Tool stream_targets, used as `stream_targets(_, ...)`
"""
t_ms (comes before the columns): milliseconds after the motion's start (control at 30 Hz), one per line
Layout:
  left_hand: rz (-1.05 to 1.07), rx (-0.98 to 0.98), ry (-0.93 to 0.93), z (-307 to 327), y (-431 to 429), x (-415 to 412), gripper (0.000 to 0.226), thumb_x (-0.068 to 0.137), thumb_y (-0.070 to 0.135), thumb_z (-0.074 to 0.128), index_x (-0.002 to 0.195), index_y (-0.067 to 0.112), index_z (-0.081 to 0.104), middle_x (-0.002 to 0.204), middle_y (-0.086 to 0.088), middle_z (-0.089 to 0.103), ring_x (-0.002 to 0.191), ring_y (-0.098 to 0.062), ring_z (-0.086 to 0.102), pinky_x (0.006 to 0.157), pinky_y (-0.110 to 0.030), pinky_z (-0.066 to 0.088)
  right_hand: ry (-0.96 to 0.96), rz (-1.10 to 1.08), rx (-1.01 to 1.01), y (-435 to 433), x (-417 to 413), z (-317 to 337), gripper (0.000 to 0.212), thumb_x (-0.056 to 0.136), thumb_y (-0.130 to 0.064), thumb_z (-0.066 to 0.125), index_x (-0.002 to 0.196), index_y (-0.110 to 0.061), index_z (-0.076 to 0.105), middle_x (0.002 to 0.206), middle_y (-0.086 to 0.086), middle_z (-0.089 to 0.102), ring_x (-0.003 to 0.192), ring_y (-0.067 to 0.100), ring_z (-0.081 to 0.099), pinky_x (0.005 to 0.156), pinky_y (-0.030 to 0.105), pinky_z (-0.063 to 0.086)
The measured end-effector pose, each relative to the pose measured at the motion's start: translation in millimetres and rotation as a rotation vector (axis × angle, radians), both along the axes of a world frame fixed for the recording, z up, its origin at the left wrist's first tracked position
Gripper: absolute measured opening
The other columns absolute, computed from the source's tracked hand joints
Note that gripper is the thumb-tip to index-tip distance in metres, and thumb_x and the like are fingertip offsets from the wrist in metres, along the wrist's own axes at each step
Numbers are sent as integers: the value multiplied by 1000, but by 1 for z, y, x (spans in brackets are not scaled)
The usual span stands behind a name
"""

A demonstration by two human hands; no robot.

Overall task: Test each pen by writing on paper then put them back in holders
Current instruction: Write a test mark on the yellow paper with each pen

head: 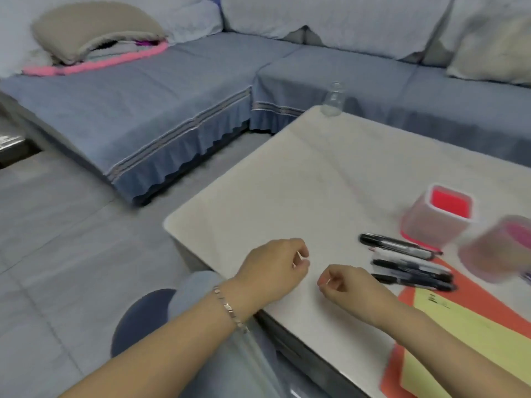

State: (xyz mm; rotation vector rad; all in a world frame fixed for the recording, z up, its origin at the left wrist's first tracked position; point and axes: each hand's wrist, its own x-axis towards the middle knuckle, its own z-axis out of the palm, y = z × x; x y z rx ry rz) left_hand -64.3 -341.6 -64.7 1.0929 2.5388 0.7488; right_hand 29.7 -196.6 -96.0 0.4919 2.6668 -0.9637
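A blue sofa (pixel 172 90) wraps round the far and left sides of the room, and a pale bench (pixel 287 182) fills the near right, with a clear bottle (pixel 333 100) at its far edge.

The left grip (pixel 275 265), a bracelet (pixel 230 307) on its wrist, and the right grip (pixel 347 282) hover close together over the near edge of the bench. Both have their fingers curled in, thumb to forefinger. A pale sliver shows at each set of fingertips, but it is too small to tell whether anything is pinched.

Three black pens (pixel 413 267) lie side by side just right of the right grip. None is in the square pink holder (pixel 431 225) or the blurred round holder (pixel 494 254) beyond them. The yellow paper (pixel 465 334) lies on an orange mat (pixel 408 294) at the near right.

Testing looks barely begun. It would go best if the right grip takes the nearest pen and the left steadies the paper while a short stroke is made.
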Motion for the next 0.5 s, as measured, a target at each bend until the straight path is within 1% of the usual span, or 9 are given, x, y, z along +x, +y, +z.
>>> stream_targets(67, -127, -74, -14, -4, 36, 16, 22, 92, 31, 46, 110, 24, 58, 99, 10, 63, 94, -12, 56, 79, -24, 42, -9, -63, 48, 27, 33, 0, 8, 86, -26, 53, 85, -32, 57, 80, -14, 60, 79, 8, 58, 74, 26, 46)
stream_targets(200, -317, -142, -14, -11, 99, 51, 22, 94, 29, 44, 111, 23, 56, 104, 7, 63, 99, -15, 55, 79, -26, 41, -51, -200, 117, 75, 98, 2, 9, 87, -26, 52, 83, -34, 55, 85, -12, 61, 83, 9, 57, 74, 28, 45)
stream_targets(300, -410, -155, -3, -14, 136, 74, 20, 92, 28, 44, 107, 24, 57, 104, 8, 63, 100, -15, 55, 77, -25, 40, -84, -312, 163, 109, 142, 6, 8, 88, -26, 51, 87, -32, 56, 83, -13, 58, 81, 8, 55, 72, 25, 44)
stream_targets(367, -460, -159, 23, -15, 157, 88, 19, 92, 28, 45, 106, 25, 58, 104, 8, 63, 100, -14, 55, 75, -24, 39, -99, -390, 205, 134, 168, 7, 9, 89, -25, 51, 90, -29, 59, 85, -11, 57, 83, 10, 55, 75, 26, 44)
stream_targets(433, -495, -163, 43, -15, 172, 97, 20, 93, 29, 44, 107, 24, 57, 105, 7, 63, 99, -14, 56, 75, -25, 41, -89, -481, 241, 156, 187, 7, 13, 88, -21, 51, 91, -25, 63, 90, -7, 61, 86, 13, 57, 77, 27, 45)
stream_targets(500, -527, -167, 51, -16, 185, 105, 21, 93, 29, 44, 108, 23, 57, 105, 7, 63, 98, -15, 57, 77, -26, 44, -40, -586, 304, 178, 204, 4, 18, 87, -17, 51, 97, -21, 66, 101, -2, 65, 94, 17, 59, 78, 27, 44)
